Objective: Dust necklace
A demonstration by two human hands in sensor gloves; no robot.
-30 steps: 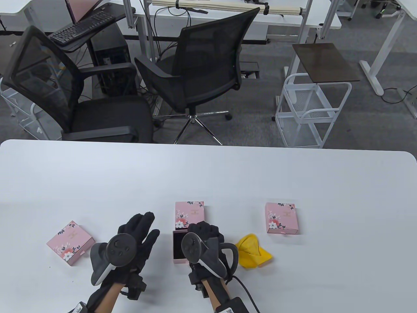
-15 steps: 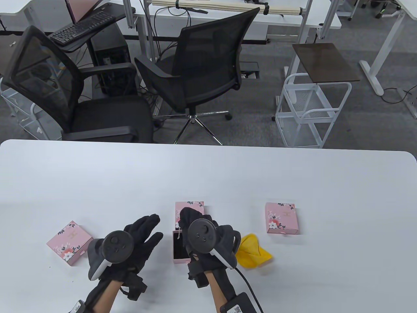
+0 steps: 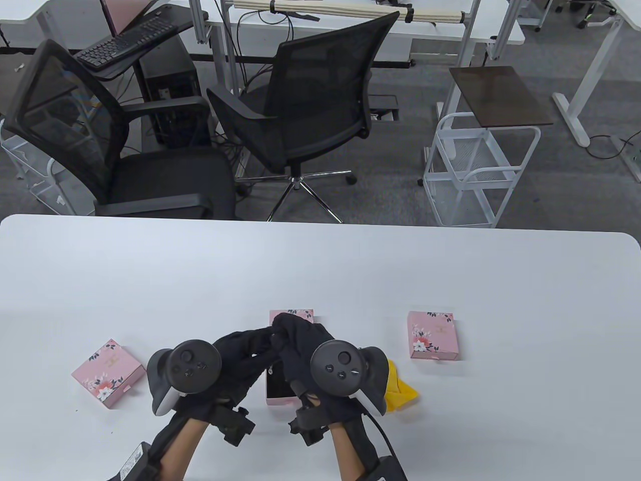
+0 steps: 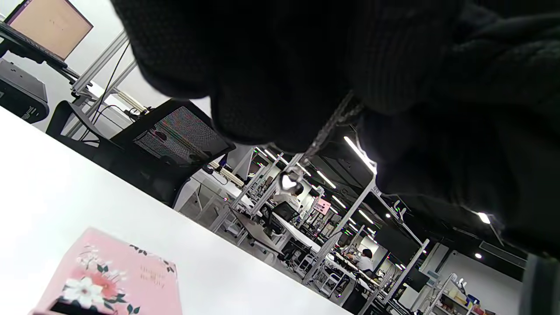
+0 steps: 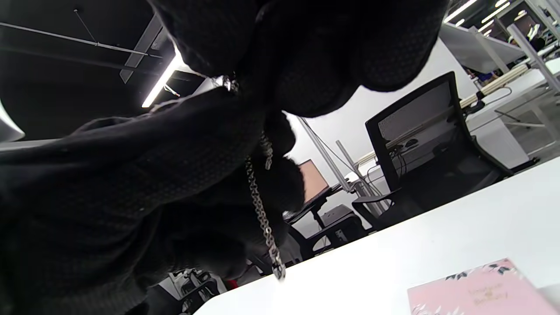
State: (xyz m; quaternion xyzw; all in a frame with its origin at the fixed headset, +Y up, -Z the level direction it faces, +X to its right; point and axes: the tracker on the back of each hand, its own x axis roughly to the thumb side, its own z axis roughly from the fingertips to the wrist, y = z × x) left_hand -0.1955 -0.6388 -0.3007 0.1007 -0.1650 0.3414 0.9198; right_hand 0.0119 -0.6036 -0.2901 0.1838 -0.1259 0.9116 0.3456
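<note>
While both black-gloved hands meet above the open pink cardboard box (image 3: 278, 396), left hand (image 3: 239, 351), right hand (image 3: 295, 336), pinching a thin silver chain necklace (image 5: 261, 210) between them.

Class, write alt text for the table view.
Two gloved hands, left hand and right hand, meet over an open pink box on a white table, handling a thin necklace. A yellow cloth lies beside them.

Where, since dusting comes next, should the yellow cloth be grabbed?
Probably pinch the cloth by its pointed right corner, coming from the right: that corner lies free on the table, while the left part is hidden under the right hand's tracker.
</note>
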